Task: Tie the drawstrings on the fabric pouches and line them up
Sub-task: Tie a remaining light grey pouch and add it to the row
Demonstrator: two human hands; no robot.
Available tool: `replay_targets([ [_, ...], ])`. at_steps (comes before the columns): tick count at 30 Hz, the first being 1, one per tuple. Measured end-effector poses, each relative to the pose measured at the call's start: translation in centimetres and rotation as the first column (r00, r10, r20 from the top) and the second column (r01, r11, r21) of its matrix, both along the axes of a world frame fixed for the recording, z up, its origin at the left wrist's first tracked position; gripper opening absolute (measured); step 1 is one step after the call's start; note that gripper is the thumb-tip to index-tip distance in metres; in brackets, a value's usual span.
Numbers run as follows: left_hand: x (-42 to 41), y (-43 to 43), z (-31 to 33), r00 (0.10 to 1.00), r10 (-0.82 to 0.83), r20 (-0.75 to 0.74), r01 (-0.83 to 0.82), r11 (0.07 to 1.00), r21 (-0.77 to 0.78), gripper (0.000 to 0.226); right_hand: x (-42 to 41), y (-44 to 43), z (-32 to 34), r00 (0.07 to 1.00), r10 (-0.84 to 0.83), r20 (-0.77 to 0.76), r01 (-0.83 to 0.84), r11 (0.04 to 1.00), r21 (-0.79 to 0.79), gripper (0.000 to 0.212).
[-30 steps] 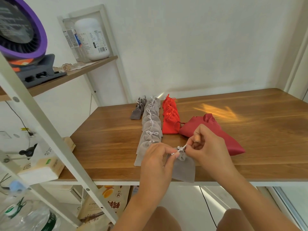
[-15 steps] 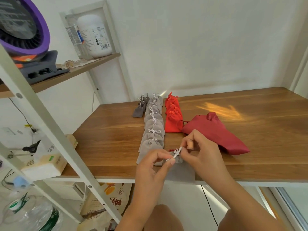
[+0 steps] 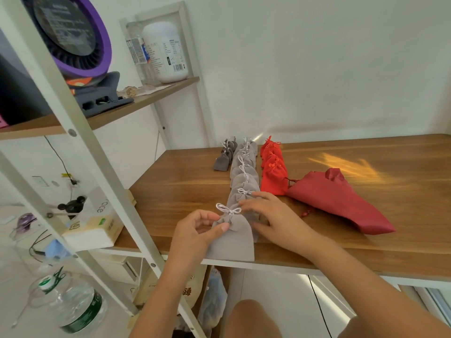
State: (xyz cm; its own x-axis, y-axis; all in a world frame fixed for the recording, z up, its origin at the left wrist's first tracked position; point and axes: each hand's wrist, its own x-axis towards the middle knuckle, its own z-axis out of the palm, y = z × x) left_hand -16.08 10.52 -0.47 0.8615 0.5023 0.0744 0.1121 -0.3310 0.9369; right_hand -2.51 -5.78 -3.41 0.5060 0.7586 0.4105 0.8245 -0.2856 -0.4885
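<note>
From the head view, the grey pouch (image 3: 231, 242) lies at the near end of the row of grey pouches (image 3: 244, 176), with its bottom hem right at the front edge of the table (image 3: 366, 252). Its white bow (image 3: 228, 210) looks tied. The left hand (image 3: 197, 230) pinches the gathered neck just under the knot between thumb and fingertips. The right hand (image 3: 271, 215) holds nothing, and its fingers lie flat and straight across the next pouch back in the row. I'd say the risk is in the last bit of straightening. A tug on a loop instead of the neck would likely pull the bow loose. A sideways shove from that flat right hand could knock the neighbouring pouches out of line, and a pouch this close to the edge could slide off. Beside the row stand red pouches (image 3: 272, 167) and a few dark grey pouches (image 3: 223, 156), all drawn closed, so I can't tell what is inside. The big dark red bag (image 3: 336, 201) lies slumped on its side with its contents hidden. A white bottle (image 3: 166, 45) on the shelf (image 3: 156, 93) is opaque too.
</note>
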Motion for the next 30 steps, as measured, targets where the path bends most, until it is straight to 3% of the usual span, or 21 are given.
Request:
replay_targets([
  [4, 1.1, 0.3, -1.1, 0.994, -0.072, -0.081, 0.072, 0.997, -0.002, 0.014, 2.4, 0.6, -1.3, 0.990, 0.088, 0.112, -0.071, 0.986, -0.151, 0.043],
  [14, 4.7, -0.5, -2.2, 0.999, 0.032, -0.007, -0.030, 0.972, 0.233, 0.016, 4.6, 1.2, -1.1, 0.989, 0.105, 0.106, -0.084, 0.978, -0.189, 0.046],
  [17, 5.6, -0.3, -2.1, 0.999, 0.008, 0.043, -0.016, 0.982, 0.186, 0.020, 5.1, 1.3, -1.2, 0.988, 0.109, 0.111, -0.088, 0.980, -0.178, 0.046],
  [21, 6.2, 0.5, -2.1, 0.999, 0.003, -0.034, 0.001, 0.994, 0.105, 0.014, 5.4, 1.4, -1.3, 0.992, 0.121, 0.026, -0.116, 0.982, -0.152, 0.049],
  [25, 6.5, 0.7, -1.9, 0.992, 0.106, -0.066, -0.106, 0.994, 0.011, 0.020, 5.5, 1.5, -0.9, 0.990, 0.137, -0.027, -0.139, 0.976, -0.166, 0.052],
  [30, 6.5, -1.4, -3.2, 0.989, 0.146, 0.030, -0.149, 0.966, 0.212, 0.012, 5.5, 1.3, -0.7, 0.997, 0.067, -0.050, -0.073, 0.990, -0.120, 0.050],
])
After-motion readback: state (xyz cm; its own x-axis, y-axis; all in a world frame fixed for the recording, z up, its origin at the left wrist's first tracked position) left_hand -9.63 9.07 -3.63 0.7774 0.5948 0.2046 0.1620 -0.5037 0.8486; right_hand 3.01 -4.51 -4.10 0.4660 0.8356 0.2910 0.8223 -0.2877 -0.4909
